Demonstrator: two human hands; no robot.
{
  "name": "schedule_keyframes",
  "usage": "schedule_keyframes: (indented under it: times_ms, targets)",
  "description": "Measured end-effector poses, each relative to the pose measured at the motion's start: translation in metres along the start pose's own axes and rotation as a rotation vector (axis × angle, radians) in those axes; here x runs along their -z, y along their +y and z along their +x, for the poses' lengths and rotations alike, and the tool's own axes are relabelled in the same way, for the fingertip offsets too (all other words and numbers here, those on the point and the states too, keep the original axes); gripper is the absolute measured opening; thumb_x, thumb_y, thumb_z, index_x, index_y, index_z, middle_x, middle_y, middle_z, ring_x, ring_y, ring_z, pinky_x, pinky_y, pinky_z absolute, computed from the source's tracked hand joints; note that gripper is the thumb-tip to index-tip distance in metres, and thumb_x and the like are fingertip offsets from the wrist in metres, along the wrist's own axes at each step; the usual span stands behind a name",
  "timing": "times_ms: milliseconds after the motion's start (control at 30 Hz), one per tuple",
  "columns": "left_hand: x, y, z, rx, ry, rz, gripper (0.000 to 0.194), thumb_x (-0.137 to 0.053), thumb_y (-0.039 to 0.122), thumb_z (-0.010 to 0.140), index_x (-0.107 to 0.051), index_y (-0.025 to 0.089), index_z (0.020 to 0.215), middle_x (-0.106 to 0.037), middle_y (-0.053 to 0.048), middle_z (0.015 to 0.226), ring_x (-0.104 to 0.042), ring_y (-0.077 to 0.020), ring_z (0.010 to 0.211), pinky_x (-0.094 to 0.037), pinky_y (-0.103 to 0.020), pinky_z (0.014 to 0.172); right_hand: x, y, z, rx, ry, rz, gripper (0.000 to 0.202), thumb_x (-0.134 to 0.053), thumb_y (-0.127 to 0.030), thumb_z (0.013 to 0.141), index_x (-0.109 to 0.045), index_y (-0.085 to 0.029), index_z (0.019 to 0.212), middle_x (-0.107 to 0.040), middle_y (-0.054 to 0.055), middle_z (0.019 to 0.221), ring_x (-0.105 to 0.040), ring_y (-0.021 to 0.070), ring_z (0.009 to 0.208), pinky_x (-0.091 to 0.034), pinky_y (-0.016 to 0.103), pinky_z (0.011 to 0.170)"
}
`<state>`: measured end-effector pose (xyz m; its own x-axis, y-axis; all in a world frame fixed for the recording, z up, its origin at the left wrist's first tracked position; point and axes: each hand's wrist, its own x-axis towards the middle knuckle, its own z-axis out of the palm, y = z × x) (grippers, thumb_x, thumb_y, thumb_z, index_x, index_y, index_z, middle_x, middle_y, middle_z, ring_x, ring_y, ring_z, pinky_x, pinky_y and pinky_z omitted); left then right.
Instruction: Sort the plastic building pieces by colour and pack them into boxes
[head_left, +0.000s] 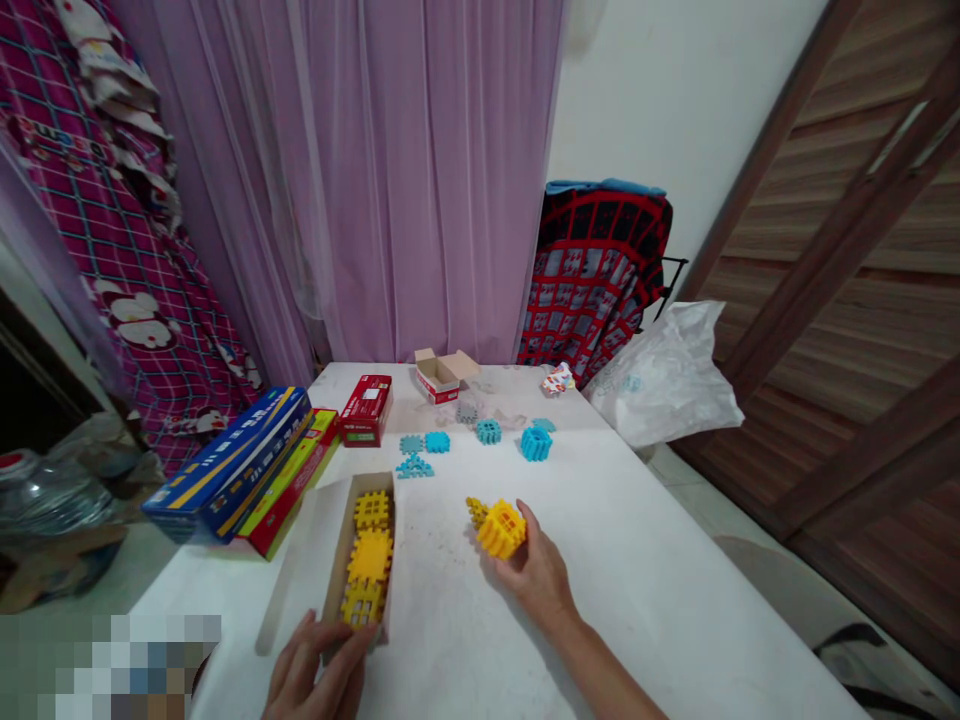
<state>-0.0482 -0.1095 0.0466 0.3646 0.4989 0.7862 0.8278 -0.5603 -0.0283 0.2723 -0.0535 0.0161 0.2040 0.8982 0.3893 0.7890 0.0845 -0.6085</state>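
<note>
My right hand point(536, 570) grips a round yellow cluster of interlocking building pieces point(501, 530) over the middle of the table. A darker yellow toothed piece point(476, 512) shows just left of it; whether the two are joined I cannot tell. At the near end of an open cardboard box point(396, 560), my left hand point(319, 665) has its fingers bent over the edge. Several flat yellow building pieces point(370, 556) lie in a row inside that box, its lid flap folded out to the left.
Blue building pieces point(437, 442) and a blue round cluster point(536, 443) lie further back on the white table point(615, 560). A small open box point(437, 385) and a red box point(365, 410) stand behind. Blue boxes point(232, 465) line the left edge; a plastic bag point(664, 375) hangs at right.
</note>
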Motion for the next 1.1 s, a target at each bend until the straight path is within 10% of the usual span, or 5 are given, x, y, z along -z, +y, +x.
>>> schedule_keyframes:
  times_ms: [367,867,1100]
  targets:
    - [0.007,0.016,0.012,0.057,0.021,-0.026,0.025,-0.048,0.012,0.092,-0.065,0.024,0.106,-0.062,-0.003,0.091,-0.063,-0.017,0.093,-0.051,-0.035,0.097,-0.037,-0.045,-0.024,0.284,0.032,-0.089,0.086,-0.067,-0.025,0.066,-0.037,-0.019,0.146,-0.069,0.007,0.092,-0.063,0.025,0.082,-0.051,0.038,0.075]
    - [0.015,0.026,0.026,0.128,0.06,-0.073,0.024,-0.05,0.01,0.091,-0.066,0.024,0.101,-0.062,-0.001,0.087,-0.064,-0.0142,0.087,-0.052,-0.035,0.097,-0.025,-0.054,-0.028,0.201,-0.057,-0.008,0.091,-0.071,-0.03,0.064,-0.034,-0.02,0.148,-0.06,0.014,0.13,-0.058,0.0309,0.116,-0.047,0.047,0.098]
    - [0.014,0.028,0.024,0.168,0.03,-0.11,0.024,-0.052,0.008,0.09,-0.065,0.024,0.102,-0.06,0.0,0.089,-0.062,-0.0133,0.088,-0.049,-0.036,0.102,-0.007,-0.085,-0.011,0.241,-0.149,-0.097,0.063,-0.067,-0.026,0.072,-0.057,-0.021,0.134,-0.062,0.012,0.128,-0.059,0.0294,0.115,-0.048,0.044,0.096]
